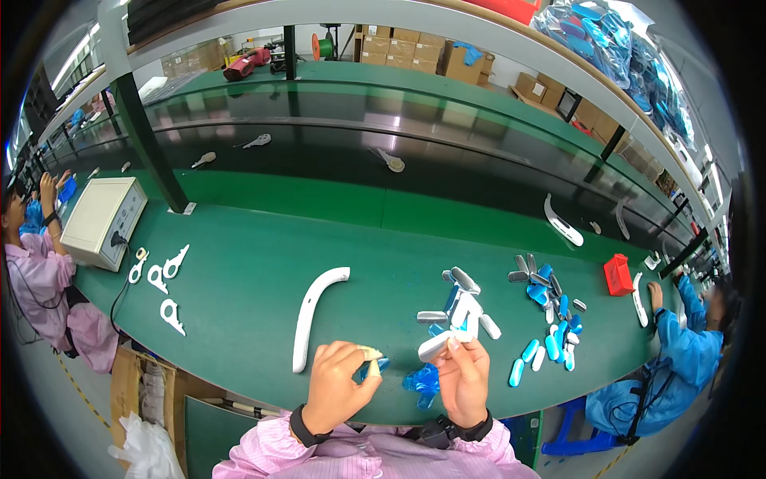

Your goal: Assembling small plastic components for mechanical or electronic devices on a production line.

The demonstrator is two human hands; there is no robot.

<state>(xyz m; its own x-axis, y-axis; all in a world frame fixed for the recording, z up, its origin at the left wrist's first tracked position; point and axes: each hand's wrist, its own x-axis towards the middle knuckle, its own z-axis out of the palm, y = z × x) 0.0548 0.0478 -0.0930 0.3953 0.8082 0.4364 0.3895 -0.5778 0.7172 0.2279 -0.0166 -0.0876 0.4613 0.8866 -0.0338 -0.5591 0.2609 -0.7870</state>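
Observation:
My right hand (463, 377) pinches a white, rounded oblong plastic piece (435, 346) between thumb and fingers. To its left, my left hand (339, 385) has thumb and forefinger closed together, with pale finger cots on the tips. Blue film (382, 365) shows around those fingertips; whether they grip it or it lies behind them I cannot tell. Between my hands, crumpled blue film (423, 383) rests on the green table. Just beyond my right hand is a loose pile of white and grey oblong pieces (467, 307).
A long curved white part (311, 315) lies ahead of my left hand. Several ring-ended white parts (171, 316) are farther left, by a beige box (104, 222). Blue and grey oblong pieces (552, 347) lie right, near a red bin (617, 275). Co-workers sit on both sides. A dark conveyor (319, 156) carries parts.

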